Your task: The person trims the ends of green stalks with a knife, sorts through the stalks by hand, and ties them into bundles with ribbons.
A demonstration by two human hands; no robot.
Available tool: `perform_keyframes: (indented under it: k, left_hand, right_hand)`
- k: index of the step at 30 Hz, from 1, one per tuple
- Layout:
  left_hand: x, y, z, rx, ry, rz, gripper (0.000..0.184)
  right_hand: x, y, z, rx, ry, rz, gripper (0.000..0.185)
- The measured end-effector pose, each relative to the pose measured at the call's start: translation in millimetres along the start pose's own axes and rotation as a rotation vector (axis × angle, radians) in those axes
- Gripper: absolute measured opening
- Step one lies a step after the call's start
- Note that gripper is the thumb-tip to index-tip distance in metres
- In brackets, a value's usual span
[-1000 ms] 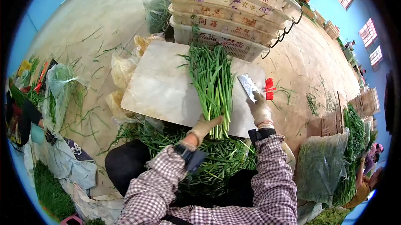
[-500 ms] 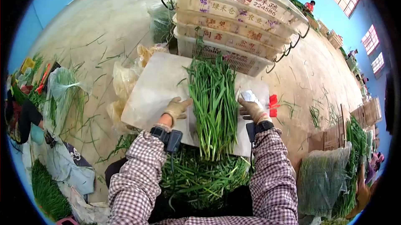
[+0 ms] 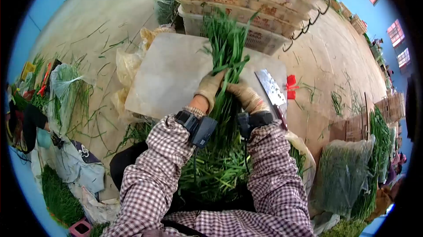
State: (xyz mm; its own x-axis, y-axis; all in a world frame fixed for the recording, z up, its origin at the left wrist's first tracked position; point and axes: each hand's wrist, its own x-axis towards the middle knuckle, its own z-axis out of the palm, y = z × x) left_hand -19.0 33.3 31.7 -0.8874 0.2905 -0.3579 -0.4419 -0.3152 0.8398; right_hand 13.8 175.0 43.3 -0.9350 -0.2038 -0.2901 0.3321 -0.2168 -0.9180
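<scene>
Both of my hands, in worn light gloves, are wrapped round a bunch of garlic chives with long flat green leaves. My left hand closes on its left side and my right hand on its right. The leaf tips point away from me over the pale board, and the lower ends hang toward my lap. A cleaver with a broad metal blade lies on the board's right side, its dark handle toward me. More loose green leaves are piled below, in front of my body.
Stacked white plastic crates stand just beyond the board. Crumpled yellowish plastic bags lie along its left edge, and a red object is at its right. A plastic-wrapped bundle of greens stands farther right. Other people are in the background.
My hands have come together from both sides and gripped the chives. The bunch, earlier lying flat on the board, is gathered up and its lower ends are nearer me. The cleaver is now uncovered.
</scene>
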Motion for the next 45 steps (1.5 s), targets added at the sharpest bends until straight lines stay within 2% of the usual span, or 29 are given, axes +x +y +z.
perform_keyframes:
  k: [1,2,4,6,9,11,12,13,14,16,18,21,23,25,26,28,29,30,32,34,35,36,38,40,41,42,43,44,45]
  left_hand:
    - [-19.8,13.7,11.6,0.024,-0.026,0.067,0.051]
    - [-33.6,28.4,23.8,0.032,-0.046,0.147,0.046]
    - [-73.4,62.4,49.7,0.076,-0.114,0.327,0.041]
    - [-115.2,95.0,75.3,0.142,-0.209,0.529,0.042]
    - [-134.1,109.2,96.3,0.039,-0.344,0.638,0.050]
    - [-127.4,99.9,98.3,0.098,-0.347,0.701,0.057]
    - [-118.4,89.5,95.8,0.129,-0.346,0.727,0.060]
    - [-106.4,80.1,85.8,0.335,-0.314,0.738,0.077]
    - [-93.9,65.9,76.5,0.373,-0.361,0.761,0.084]
    - [-84.4,45.4,64.5,0.450,-0.455,0.797,0.098]
    - [-87.9,39.7,65.0,0.337,-0.531,0.665,0.098]
    - [-89.9,35.8,81.0,0.194,-0.558,0.605,0.099]
    - [-94.9,42.5,91.9,0.130,-0.552,0.577,0.100]
    - [-85.1,37.0,94.0,0.278,-0.317,0.804,0.075]
    - [-77.2,34.5,92.0,0.312,-0.254,0.796,0.065]
    - [-67.4,38.1,89.0,0.381,-0.133,0.783,0.045]
    - [-67.2,38.4,89.3,0.347,-0.064,0.893,0.041]
    - [-55.4,38.7,77.6,0.497,0.004,0.848,0.035]
    - [-78.7,46.9,75.3,0.210,0.038,0.909,0.024]
    - [-102.9,65.5,67.8,0.217,0.209,0.691,0.018]
    - [-135.4,77.3,72.2,0.262,0.255,0.671,0.015]
    - [-139.6,76.2,57.1,0.273,0.243,0.723,0.017]
    - [-157.4,86.9,30.8,0.071,0.168,0.568,0.017]
    - [-186.6,108.2,10.0,-0.063,0.158,0.570,0.020]
    - [-212.2,123.1,9.0,-0.027,0.304,0.558,0.022]
    - [-217.8,134.8,-9.8,-0.072,0.293,0.647,0.024]
    - [-248.3,152.3,-11.1,-0.170,0.241,0.609,0.020]
    - [-267.0,170.4,-20.4,-0.196,0.218,0.660,0.018]
    - [-280.9,184.1,-35.6,-0.300,0.088,0.701,0.018]
  right_hand:
    - [-2.3,-2.5,-2.2,-0.122,0.085,-0.042,0.043]
    - [-22.6,-24.8,9.7,-0.212,0.084,-0.237,0.044]
    - [-82.2,-85.5,44.7,-0.117,0.147,-0.197,0.045]
    - [-101.3,-105.8,41.9,-0.259,0.173,-0.399,0.046]
    - [-116.3,-117.4,33.3,-0.222,0.124,-0.613,0.055]
    - [-112.4,-110.9,18.4,-0.254,0.090,-0.711,0.062]
    - [-116.9,-105.5,12.8,-0.345,0.099,-0.655,0.064]
    - [-110.3,-94.0,4.9,-0.435,0.105,-0.649,0.067]
    - [-100.9,-77.9,-5.8,-0.524,0.110,-0.641,0.070]
    - [-101.8,-54.7,-8.6,-0.333,0.026,-0.601,0.091]
    - [-108.0,-45.9,-8.2,-0.127,-0.053,-0.467,0.092]
    - [-118.9,-55.1,-6.2,-0.705,0.061,-0.551,0.082]
    - [-96.8,-33.9,-17.6,-0.454,0.070,-0.550,0.067]
    - [-99.3,-47.7,-2.2,-0.653,0.124,-0.400,0.062]
    - [-100.4,-54.8,5.4,-0.754,0.140,-0.322,0.060]
    - [-88.0,-30.6,8.1,-0.532,0.198,-0.650,0.063]
    - [-96.3,-23.8,11.3,-0.493,0.189,-0.659,0.077]
    - [-116.9,-16.7,23.0,-0.723,0.372,-0.659,0.095]
    - [-129.1,26.9,34.0,-0.896,0.645,-0.394,0.101]
    - [-124.4,93.1,32.2,-0.778,0.763,-0.338,0.108]
    - [-135.5,101.7,44.8,-0.609,0.734,-0.150,0.095]
    - [-141.6,110.6,53.5,-0.592,0.713,-0.060,0.090]
    - [-148.8,126.2,65.4,-0.798,0.615,0.100,0.079]
    - [-159.8,132.3,69.6,-1.093,0.426,0.243,0.069]
    - [-167.1,137.3,69.1,-1.193,0.328,0.304,0.064]
    - [-173.1,171.7,60.5,-1.076,0.332,0.186,0.058]
    - [-154.6,236.1,40.4,-1.336,0.279,0.308,0.057]
    - [-176.7,206.9,48.1,-1.203,0.183,0.446,0.063]
    - [-182.4,212.1,44.9,-1.136,0.227,0.338,0.059]
